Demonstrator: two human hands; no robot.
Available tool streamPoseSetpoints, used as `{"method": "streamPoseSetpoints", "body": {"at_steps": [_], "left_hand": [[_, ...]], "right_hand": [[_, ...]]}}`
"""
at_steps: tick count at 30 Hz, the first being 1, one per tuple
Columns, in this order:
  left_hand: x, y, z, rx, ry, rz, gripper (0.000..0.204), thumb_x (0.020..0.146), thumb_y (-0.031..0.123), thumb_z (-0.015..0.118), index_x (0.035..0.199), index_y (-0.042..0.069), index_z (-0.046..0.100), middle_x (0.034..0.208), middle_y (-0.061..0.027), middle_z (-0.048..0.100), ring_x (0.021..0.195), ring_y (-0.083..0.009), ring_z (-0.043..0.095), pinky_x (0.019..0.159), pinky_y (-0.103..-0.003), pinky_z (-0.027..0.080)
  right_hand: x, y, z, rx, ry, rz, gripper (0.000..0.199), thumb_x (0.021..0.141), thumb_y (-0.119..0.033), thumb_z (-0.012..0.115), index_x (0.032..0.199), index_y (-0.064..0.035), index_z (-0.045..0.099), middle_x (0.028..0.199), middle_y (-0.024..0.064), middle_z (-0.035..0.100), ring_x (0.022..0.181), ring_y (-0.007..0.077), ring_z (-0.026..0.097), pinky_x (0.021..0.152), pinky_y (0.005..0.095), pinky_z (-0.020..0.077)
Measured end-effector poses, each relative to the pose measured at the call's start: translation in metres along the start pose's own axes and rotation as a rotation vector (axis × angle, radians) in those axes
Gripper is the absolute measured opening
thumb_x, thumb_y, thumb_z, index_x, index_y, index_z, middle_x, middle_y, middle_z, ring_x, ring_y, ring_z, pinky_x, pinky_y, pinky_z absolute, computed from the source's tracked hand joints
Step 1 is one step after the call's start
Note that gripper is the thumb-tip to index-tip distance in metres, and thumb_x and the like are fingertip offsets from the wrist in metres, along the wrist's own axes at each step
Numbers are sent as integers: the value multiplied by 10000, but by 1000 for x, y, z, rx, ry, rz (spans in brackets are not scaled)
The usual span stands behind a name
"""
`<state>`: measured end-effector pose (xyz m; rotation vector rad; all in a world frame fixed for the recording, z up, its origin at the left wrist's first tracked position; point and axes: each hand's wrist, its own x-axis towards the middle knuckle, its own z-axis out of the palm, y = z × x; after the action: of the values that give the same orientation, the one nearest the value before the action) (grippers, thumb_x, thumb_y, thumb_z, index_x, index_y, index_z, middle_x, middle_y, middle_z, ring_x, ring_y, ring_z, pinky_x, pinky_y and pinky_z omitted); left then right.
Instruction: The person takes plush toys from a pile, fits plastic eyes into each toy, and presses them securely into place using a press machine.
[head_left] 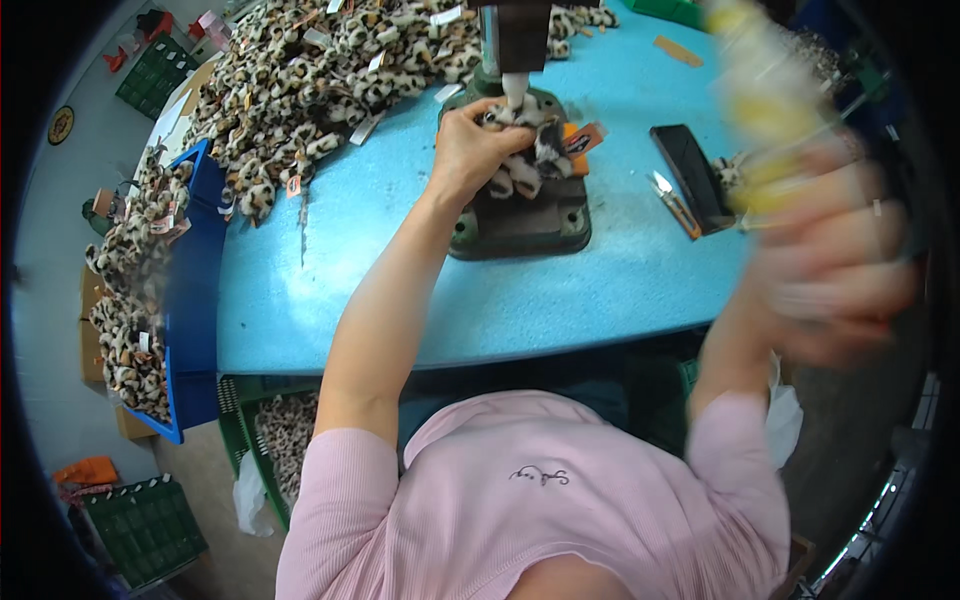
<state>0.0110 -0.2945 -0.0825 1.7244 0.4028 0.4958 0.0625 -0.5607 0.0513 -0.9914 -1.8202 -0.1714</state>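
My left hand (476, 143) grips a spotted plush toy (528, 160), black, white and grey, on the dark base (520, 225) of a hand press. White fibre or a white tip meets the toy's top under the press's dark head (517, 40). A tag (585, 140) with orange on it sticks out at the toy's right. Raised at the right, my right hand (835, 250) is smeared by motion. Its fingers wrap round a long, blurred yellow-and-white thing (765, 100), whose kind I cannot make out.
A big heap of spotted plush toys (310, 90) covers the table's far left. More fill a blue bin (195, 300) at the left edge. Right of the press lie thread snips (677, 205) and a black phone (690, 175). A green crate (240, 430) stands below the blue table (320, 330).
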Motion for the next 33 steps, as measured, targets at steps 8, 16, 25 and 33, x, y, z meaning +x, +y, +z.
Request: {"method": "streamPoseSetpoints", "body": {"at_steps": [8, 16, 25, 33], "left_hand": [[-8, 23, -29, -243, -215, -285, 517, 800, 414, 534, 1017, -54, 502, 742, -87, 595, 596, -157, 574, 481, -247, 472], [-4, 24, -21, -869, -239, -314, 179, 834, 147, 524, 947, 10, 548, 868, -80, 598, 687, -148, 597, 564, -281, 529], [-31, 34, -27, -68, -207, 17, 175, 650, 55, 712, 641, 39, 538, 645, -5, 570, 575, -43, 495, 485, -191, 402], [-21, 25, -21, -709, -376, -103, 176, 715, -3, 581, 695, 80, 428, 693, 7, 511, 643, -74, 512, 572, -240, 456]], "right_hand": [[-30, 86, 14, -247, 613, 612, 367, 882, -312, 356, 1029, -32, 544, 1004, 111, 569, 941, 183, 534, 786, 310, 430], [-10, 115, 89, 188, 167, 969, 334, 751, -312, 628, 830, 13, 612, 695, 46, 599, 615, 106, 540, 588, 251, 447], [-43, 124, 102, 797, 230, 1030, 89, 802, -138, 555, 810, -56, 587, 730, -26, 567, 623, 36, 526, 565, 172, 447], [-39, 132, 97, 678, 467, 968, 91, 771, -85, 598, 833, -43, 546, 737, -1, 574, 645, 43, 538, 537, 167, 443]]}}
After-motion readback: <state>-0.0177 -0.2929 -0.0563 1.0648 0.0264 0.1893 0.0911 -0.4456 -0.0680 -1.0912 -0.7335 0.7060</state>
